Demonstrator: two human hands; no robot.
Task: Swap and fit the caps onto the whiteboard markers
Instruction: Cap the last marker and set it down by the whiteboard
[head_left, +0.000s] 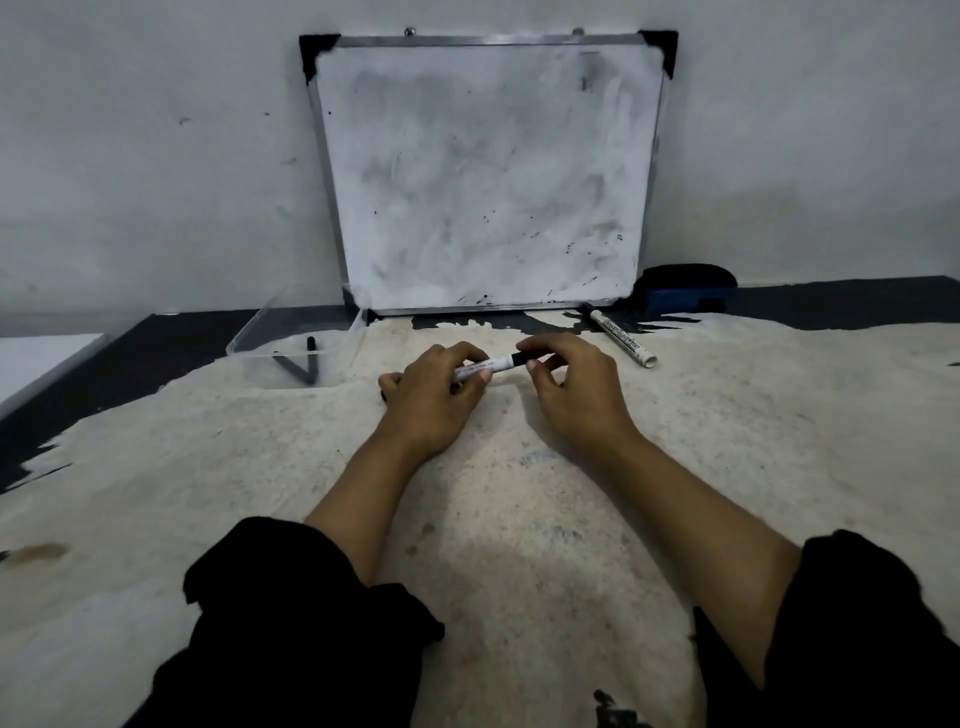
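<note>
A white whiteboard marker lies level between both hands above the worn table top. My left hand grips its white barrel. My right hand pinches the black cap at the marker's right end; whether the cap is pushed fully home is hard to tell. A second white marker lies on the table to the right, below the board, its near end without a cap. A small black cap rests inside the clear plastic tray on the left.
A smudged whiteboard leans against the wall at the back. A blue and black eraser sits at its right foot. A white block lies at the far left edge. My black sleeves fill the bottom corners.
</note>
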